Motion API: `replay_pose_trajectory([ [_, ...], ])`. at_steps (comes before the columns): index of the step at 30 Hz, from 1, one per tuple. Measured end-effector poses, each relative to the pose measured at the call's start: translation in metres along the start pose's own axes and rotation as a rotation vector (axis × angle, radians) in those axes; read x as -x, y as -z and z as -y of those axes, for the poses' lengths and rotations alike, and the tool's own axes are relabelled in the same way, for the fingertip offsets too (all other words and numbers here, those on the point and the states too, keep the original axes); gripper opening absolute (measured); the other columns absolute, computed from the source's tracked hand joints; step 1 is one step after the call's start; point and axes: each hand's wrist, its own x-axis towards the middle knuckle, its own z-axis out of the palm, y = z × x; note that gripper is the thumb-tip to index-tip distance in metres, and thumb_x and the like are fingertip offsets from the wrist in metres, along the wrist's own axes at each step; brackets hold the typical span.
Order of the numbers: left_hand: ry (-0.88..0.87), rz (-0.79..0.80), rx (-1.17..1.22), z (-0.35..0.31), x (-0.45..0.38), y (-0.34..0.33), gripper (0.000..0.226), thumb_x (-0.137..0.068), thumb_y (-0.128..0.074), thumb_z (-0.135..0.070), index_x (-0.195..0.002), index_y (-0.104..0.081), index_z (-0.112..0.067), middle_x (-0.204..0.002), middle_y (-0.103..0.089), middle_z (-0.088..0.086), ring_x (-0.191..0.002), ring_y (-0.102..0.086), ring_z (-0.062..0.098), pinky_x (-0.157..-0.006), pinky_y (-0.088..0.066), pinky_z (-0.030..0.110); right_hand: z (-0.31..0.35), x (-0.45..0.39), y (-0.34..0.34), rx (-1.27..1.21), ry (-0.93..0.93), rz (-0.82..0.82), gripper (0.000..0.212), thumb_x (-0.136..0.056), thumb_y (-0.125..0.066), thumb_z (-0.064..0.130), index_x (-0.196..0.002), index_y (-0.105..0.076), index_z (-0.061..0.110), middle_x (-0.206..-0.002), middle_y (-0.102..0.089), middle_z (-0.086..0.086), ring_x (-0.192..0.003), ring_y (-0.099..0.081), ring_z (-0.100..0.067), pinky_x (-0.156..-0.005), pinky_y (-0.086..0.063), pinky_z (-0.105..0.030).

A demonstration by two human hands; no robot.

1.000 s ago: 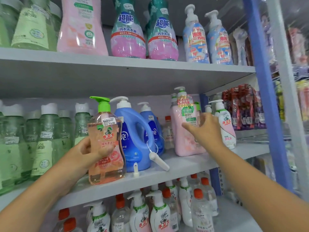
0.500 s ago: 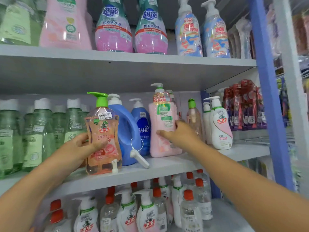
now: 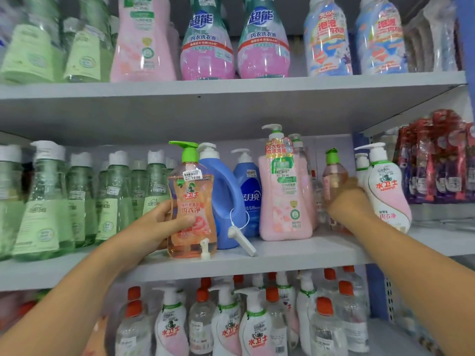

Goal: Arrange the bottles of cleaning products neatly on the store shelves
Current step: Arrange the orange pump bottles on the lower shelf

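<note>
On the middle shelf (image 3: 295, 255) my left hand (image 3: 159, 222) grips a peach-coloured pump bottle (image 3: 191, 199) with a green pump, standing upright at the shelf's front. Behind it are two blue detergent jugs (image 3: 227, 191), then a tall pink pump bottle (image 3: 282, 201). Right of that, my right hand (image 3: 345, 204) is closed around the lower part of a small clear bottle with a green cap (image 3: 334, 173), further back on the shelf. A white-and-pink pump bottle (image 3: 388, 191) stands just right of that hand.
A white security tag (image 3: 241, 240) hangs on a loop from the front blue jug and rests on the shelf. Green bottles (image 3: 51, 201) fill the left side. The top shelf (image 3: 231, 88) and the lower shelf hold several more bottles. A blue upright (image 3: 466, 47) bounds the right.
My right hand let go of the tall pink bottle, which now stands nearer the blue jugs, and moved right onto the green-capped bottle. My left hand keeps its hold on the peach bottle.
</note>
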Motion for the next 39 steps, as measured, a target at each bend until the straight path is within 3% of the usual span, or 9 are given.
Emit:
replay_pose_trajectory([
  [5,0.002,0.021,-0.012,0.000,0.002,0.000,0.066,-0.077,-0.086,-0.040,-0.134,-0.056,-0.025,-0.121,-0.074,0.005,-0.104,-0.074,0.024,-0.078,-0.057,0.033,0.006,0.026,0.003,0.006,0.174,0.033,0.050,-0.085,-0.072,0.015,-0.120,-0.037,0.010,-0.096,-0.057,-0.005,-0.076,-0.056,-0.019,-0.058,-0.042,-0.030],
  [12,0.003,0.001,-0.017,0.001,0.001,0.001,0.072,-0.067,-0.087,-0.047,-0.130,-0.059,-0.027,-0.120,-0.075,0.005,-0.107,-0.073,0.027,-0.096,-0.051,0.047,0.010,0.080,0.040,-0.059,0.254,0.102,0.075,-0.087,-0.067,0.060,-0.137,-0.037,0.012,-0.130,-0.053,-0.009,-0.103,-0.060,-0.025,-0.072,-0.047,-0.034],
  [14,-0.004,-0.009,-0.041,0.000,0.000,0.001,0.091,-0.053,-0.093,-0.058,-0.131,-0.058,-0.027,-0.119,-0.075,0.005,-0.107,-0.073,0.029,-0.095,-0.052,0.047,0.002,0.082,0.051,-0.247,0.217,0.207,0.072,-0.089,-0.065,0.059,-0.142,-0.040,0.018,-0.131,-0.055,-0.003,-0.098,-0.060,-0.017,-0.075,-0.050,-0.033],
  [16,-0.009,-0.001,-0.052,0.000,0.000,0.002,0.100,-0.046,-0.094,-0.061,-0.132,-0.057,-0.028,-0.119,-0.075,0.005,-0.107,-0.073,0.029,-0.095,-0.052,0.048,-0.009,0.078,0.056,-0.340,0.204,0.329,0.080,-0.087,-0.069,0.055,-0.152,-0.034,0.023,-0.143,-0.052,-0.001,-0.118,-0.057,-0.020,-0.098,-0.049,-0.040],
  [19,-0.015,0.008,-0.056,-0.001,0.002,0.001,0.105,-0.041,-0.094,-0.064,-0.133,-0.057,-0.028,-0.121,-0.074,0.004,-0.108,-0.073,0.029,-0.098,-0.052,0.050,-0.020,0.073,0.055,-0.584,0.110,0.577,0.083,-0.080,-0.079,0.042,-0.150,-0.041,0.019,-0.125,-0.070,0.003,-0.114,-0.068,-0.021,-0.102,-0.051,-0.041],
  [24,-0.052,-0.047,-0.049,-0.006,0.009,-0.002,0.088,-0.052,-0.088,-0.062,-0.129,-0.060,-0.028,-0.117,-0.076,0.000,-0.105,-0.074,0.024,-0.098,-0.053,0.051,-0.018,0.079,0.046,-0.517,0.201,0.504,0.061,-0.075,-0.074,0.062,-0.123,-0.058,0.029,-0.111,-0.074,0.008,-0.103,-0.071,-0.013,-0.093,-0.055,-0.039],
  [28,0.015,-0.010,-0.069,-0.011,0.012,-0.003,0.106,-0.036,-0.094,-0.067,-0.128,-0.060,-0.026,-0.118,-0.076,0.001,-0.107,-0.074,0.026,-0.100,-0.052,0.049,-0.016,0.081,0.048,-0.569,0.185,0.554,0.043,-0.084,-0.080,0.035,-0.122,-0.063,0.023,-0.109,-0.078,0.005,-0.101,-0.075,-0.016,-0.099,-0.054,-0.047],
  [34,-0.024,-0.215,-0.091,-0.020,0.037,-0.004,0.041,-0.080,-0.081,-0.025,-0.118,-0.066,-0.023,-0.101,-0.080,-0.006,-0.092,-0.077,0.015,-0.071,-0.060,0.026,0.004,0.116,0.050,-0.621,0.209,0.450,0.036,-0.080,-0.084,0.026,-0.112,-0.070,0.019,-0.096,-0.080,0.006,-0.089,-0.077,-0.013,-0.090,-0.058,-0.038],
  [39,-0.087,-0.286,-0.103,-0.027,0.092,0.024,0.050,-0.070,-0.078,-0.040,-0.116,-0.067,-0.025,-0.101,-0.079,-0.010,-0.087,-0.076,0.008,-0.071,-0.058,0.027,0.042,0.182,0.040,-0.777,0.299,0.500,0.041,-0.072,-0.081,0.025,-0.111,-0.072,0.017,-0.098,-0.080,0.003,-0.089,-0.077,-0.013,-0.082,-0.056,-0.032],
])
